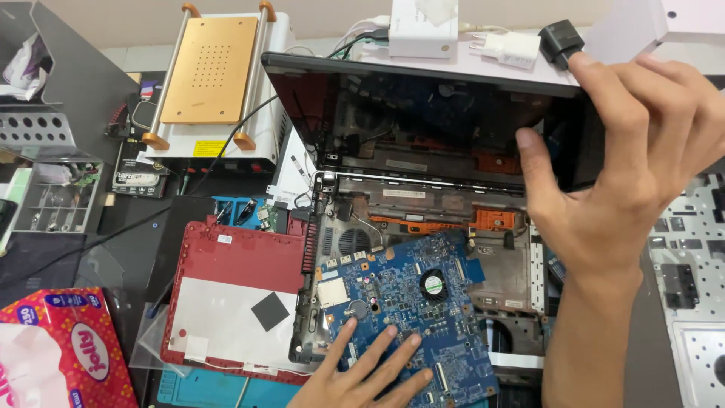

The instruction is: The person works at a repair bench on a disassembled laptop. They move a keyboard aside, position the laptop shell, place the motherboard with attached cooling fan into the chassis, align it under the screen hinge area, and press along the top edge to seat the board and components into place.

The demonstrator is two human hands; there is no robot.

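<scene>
A dismantled laptop lies open in front of me, its dark screen lid raised at the back. My right hand grips the lid's right edge, thumb on the glass and fingers behind. A blue motherboard with a small round fan sits loose in the laptop's bare base. My left hand rests flat on the board's lower left part, fingers spread.
A red laptop cover lies left of the base. A hot plate machine with a gold top stands at back left. A tissue box is at front left, a small parts tray at left, white chargers behind the lid, a grey keyboard frame at right.
</scene>
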